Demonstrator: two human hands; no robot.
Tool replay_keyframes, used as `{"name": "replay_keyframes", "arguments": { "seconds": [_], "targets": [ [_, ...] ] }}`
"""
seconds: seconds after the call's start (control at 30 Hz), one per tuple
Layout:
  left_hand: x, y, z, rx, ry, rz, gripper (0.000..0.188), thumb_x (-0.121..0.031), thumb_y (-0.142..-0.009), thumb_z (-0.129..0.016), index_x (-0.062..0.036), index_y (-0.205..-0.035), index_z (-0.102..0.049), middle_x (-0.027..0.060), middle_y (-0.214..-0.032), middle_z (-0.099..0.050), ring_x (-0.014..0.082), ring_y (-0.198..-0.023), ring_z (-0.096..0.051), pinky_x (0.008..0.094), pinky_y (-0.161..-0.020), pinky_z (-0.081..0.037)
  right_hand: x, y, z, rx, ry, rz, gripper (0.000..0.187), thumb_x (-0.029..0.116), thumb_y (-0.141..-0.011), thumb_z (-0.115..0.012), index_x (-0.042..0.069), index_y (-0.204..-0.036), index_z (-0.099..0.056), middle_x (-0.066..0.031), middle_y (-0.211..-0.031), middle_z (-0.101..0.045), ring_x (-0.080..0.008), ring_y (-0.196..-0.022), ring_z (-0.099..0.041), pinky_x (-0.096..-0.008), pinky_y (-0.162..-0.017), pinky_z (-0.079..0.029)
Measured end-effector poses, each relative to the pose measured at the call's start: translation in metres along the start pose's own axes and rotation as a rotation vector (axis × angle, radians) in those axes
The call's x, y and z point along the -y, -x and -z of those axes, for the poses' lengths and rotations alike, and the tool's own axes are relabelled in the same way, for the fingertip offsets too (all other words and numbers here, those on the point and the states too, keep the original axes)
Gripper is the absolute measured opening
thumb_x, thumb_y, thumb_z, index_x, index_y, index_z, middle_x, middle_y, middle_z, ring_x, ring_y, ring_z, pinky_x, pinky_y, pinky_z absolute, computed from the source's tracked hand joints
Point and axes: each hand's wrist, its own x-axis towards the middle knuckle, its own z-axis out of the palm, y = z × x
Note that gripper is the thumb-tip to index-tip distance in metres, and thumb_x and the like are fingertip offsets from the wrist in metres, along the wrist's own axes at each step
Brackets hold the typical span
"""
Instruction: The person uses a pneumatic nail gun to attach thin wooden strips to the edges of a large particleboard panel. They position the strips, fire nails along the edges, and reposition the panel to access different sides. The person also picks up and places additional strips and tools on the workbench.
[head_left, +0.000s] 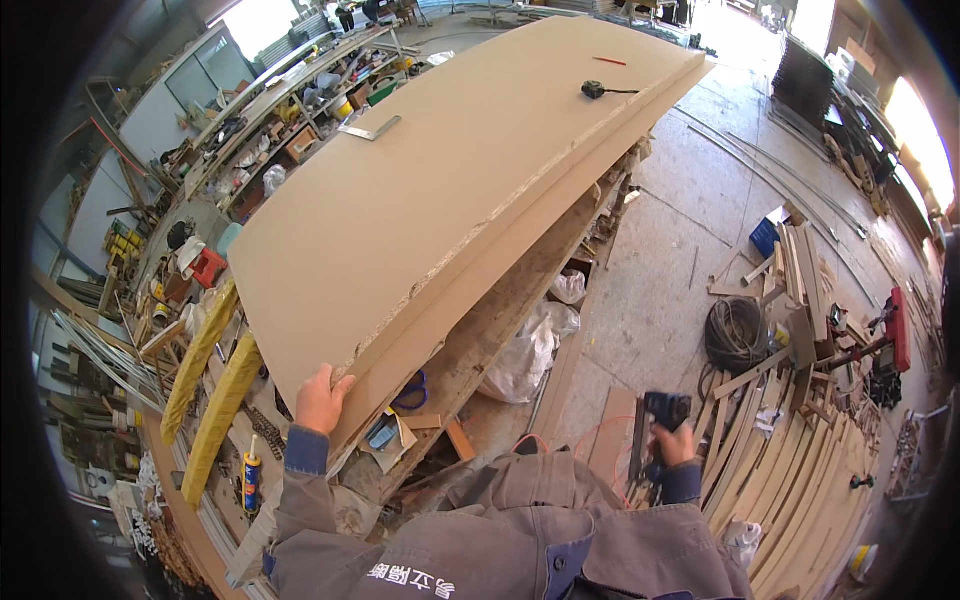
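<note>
A large tan board (pixel 400 230) lies across a workbench and reaches away from me. My left hand (pixel 321 399) is closed around the board's near edge, close to its corner, with the fingers on top. Down at my right side, my right hand (pixel 677 444) grips a dark nail gun (pixel 667 408), held apart from the board. A thin red air hose (pixel 618 455) loops beside the gun. On the board rest a metal square (pixel 371 128), a black tape measure (pixel 594 90) and a red pencil (pixel 610 61). The board's right edge looks rough and chipped, with another panel layer showing below it.
Stacked wood strips (pixel 785 480) cover the floor at right, near a coiled black cable (pixel 740 333). Plastic bags (pixel 530 350) sit under the bench. Yellow-wrapped lengths (pixel 222 420) and a sealant tube (pixel 250 483) stand at left. A cluttered shelf bench (pixel 290 110) runs along the far left.
</note>
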Motion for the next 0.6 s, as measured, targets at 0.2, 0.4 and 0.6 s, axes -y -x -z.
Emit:
{"name": "replay_keyframes", "arguments": {
  "seconds": [0.2, 0.4, 0.6],
  "targets": [
    [-0.041, 0.001, 0.000, -0.176, 0.209, 0.028, 0.042, -0.037, -0.094, -0.067, -0.0007, -0.114, -0.061, 0.0216, -0.110, -0.068, 0.0391, -0.104, -0.064, 0.0448, -0.089, -0.050, 0.158, -0.015, -0.055, 0.122, -0.360, 0.244, 0.027, 0.015, -0.090, -0.065, -0.004, -0.109, -0.067, -0.0088, -0.070, -0.065, -0.0167, -0.056, -0.061, -0.0293, -0.051, -0.051],
    [-0.175, -0.021, 0.003, 0.010, 1.144, -0.151, 0.055, -0.032, -0.101, -0.060, 0.0043, -0.139, -0.044, 0.0160, -0.126, -0.062, 0.0233, -0.114, -0.060, 0.0343, -0.098, -0.048, 0.269, -0.017, -0.148, 0.548, -0.709, 0.391, 0.058, 0.041, -0.097, -0.061, -0.008, -0.129, -0.054, -0.0142, -0.096, -0.067, -0.0166, -0.068, -0.060, -0.0312, -0.063, -0.052],
    [-0.217, -0.053, 0.014, 0.409, 1.382, -0.063, 0.037, -0.022, -0.101, -0.059, 0.0025, -0.128, -0.050, 0.0103, -0.100, -0.070, 0.0125, -0.081, -0.066, 0.0235, -0.070, -0.054, 0.282, -0.017, -0.224, 0.813, -0.903, 0.198, 0.052, 0.037, -0.100, -0.058, -0.003, -0.133, -0.052, -0.0174, -0.113, -0.067, -0.0170, -0.072, -0.062, -0.0320, -0.064, -0.055]
  ]
}}
